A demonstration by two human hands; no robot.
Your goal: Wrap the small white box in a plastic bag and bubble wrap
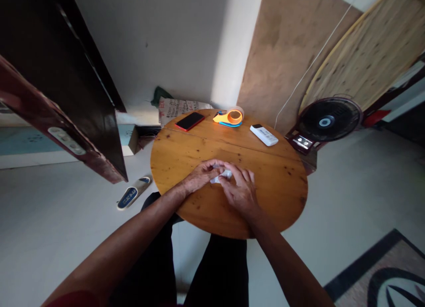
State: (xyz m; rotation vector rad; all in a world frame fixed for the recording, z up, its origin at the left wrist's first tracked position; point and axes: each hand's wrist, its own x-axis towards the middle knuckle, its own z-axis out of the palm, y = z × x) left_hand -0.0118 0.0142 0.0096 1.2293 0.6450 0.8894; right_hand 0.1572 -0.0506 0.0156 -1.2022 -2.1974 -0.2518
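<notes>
A small whitish, partly see-through item (219, 178) lies between my hands over the middle of the round wooden table (199, 212); its kind I cannot make out. From the left, my left hand (203, 174) pinches its edge with curled fingers. My right hand (241, 187) bends over its other side, thumb and fingers closed round it. Fingers cover much of the item's outline.
Toward the table's far edge are a red-edged phone (189, 120), an orange and blue tape dispenser (229, 117) and a white device (264, 135). A black fan (328, 120) stands at the right. A slipper (133, 193) lies on the floor at left.
</notes>
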